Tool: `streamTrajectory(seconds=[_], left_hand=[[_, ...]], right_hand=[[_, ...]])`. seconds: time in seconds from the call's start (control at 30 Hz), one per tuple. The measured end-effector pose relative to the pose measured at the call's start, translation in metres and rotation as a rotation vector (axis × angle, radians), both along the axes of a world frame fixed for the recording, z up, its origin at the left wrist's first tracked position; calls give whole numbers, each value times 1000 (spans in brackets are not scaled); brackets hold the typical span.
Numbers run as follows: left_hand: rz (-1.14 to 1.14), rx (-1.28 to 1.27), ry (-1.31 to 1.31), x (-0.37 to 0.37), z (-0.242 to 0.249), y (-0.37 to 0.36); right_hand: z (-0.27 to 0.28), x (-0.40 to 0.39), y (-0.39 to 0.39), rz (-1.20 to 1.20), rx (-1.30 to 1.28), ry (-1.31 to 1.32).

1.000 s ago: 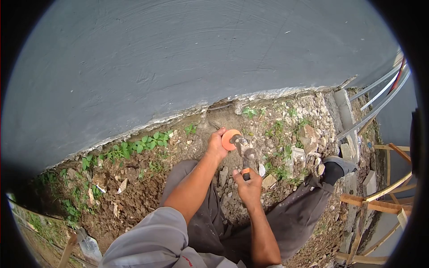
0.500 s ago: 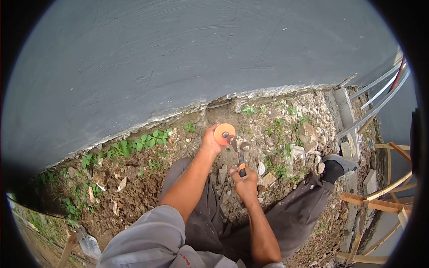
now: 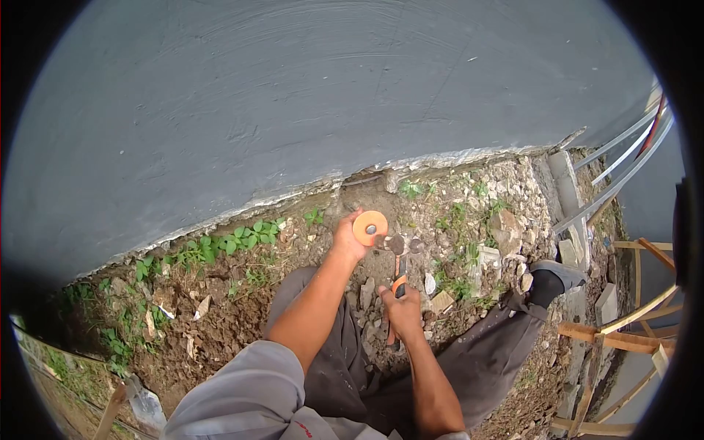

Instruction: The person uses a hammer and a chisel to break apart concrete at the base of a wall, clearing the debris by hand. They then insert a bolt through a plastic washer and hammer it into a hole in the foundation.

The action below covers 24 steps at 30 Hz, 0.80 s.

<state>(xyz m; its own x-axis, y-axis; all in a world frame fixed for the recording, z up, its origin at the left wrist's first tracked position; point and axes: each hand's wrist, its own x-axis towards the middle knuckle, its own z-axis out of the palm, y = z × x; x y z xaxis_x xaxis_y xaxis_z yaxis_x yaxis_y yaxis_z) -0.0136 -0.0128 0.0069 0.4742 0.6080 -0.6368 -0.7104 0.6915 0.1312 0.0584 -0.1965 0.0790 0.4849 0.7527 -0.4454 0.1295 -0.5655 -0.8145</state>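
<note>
My left hand (image 3: 350,236) is wrapped round a chisel, of which the round orange hand guard (image 3: 364,224) and the metal striking end at its centre show; the rest of the tool is hidden beneath. Just right of the guard is the metal head of a hammer (image 3: 405,246). My right hand (image 3: 403,308) grips the hammer's orange and black handle (image 3: 399,285), whose lower end sticks out below the fingers. Rubble and soil (image 3: 378,264) lie under both tools, close to the base of the grey wall (image 3: 293,95).
Green plants (image 3: 242,236) grow along the wall's foot. Stones (image 3: 506,229) lie at the right, near my shoe (image 3: 561,273). Grey metal strips (image 3: 616,189) and wooden pieces (image 3: 623,336) are at the far right. A shovel blade (image 3: 144,400) is at the lower left.
The hammer head has moved slightly right and down from the guard, and its handle now shows below my right hand. The guard has tilted a little.
</note>
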Motion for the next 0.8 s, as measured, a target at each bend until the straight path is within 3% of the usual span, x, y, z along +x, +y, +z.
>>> streamTrajectory(seconds=[0.03, 0.17, 0.23, 0.27, 0.3, 0.43, 0.63, 0.77, 0.8], left_hand=[[15, -17, 2, -3, -9, -6], [-63, 28, 14, 23, -39, -4], [-278, 142, 454, 30, -28, -16], [-550, 345, 462, 29, -27, -24], [-550, 350, 465, 29, -24, -26], [-457, 255, 267, 35, -17, -32], [-27, 148, 87, 37, -20, -6], [20, 161, -103, 41, -21, 5], [43, 168, -111, 44, -26, 5]], right_hand=[[-17, -3, -23, -73, 135, 117], [2, -4, -61, -204, 150, 188], [0, 8, -81, -171, 126, 84], [21, 7, -87, -218, 80, 71], [19, 7, -89, -219, 85, 73], [23, 5, -97, -269, 134, 34], [49, 13, -86, -238, 164, 7], [120, 14, -60, -254, 344, -97], [121, 21, -57, -207, 643, -145]])
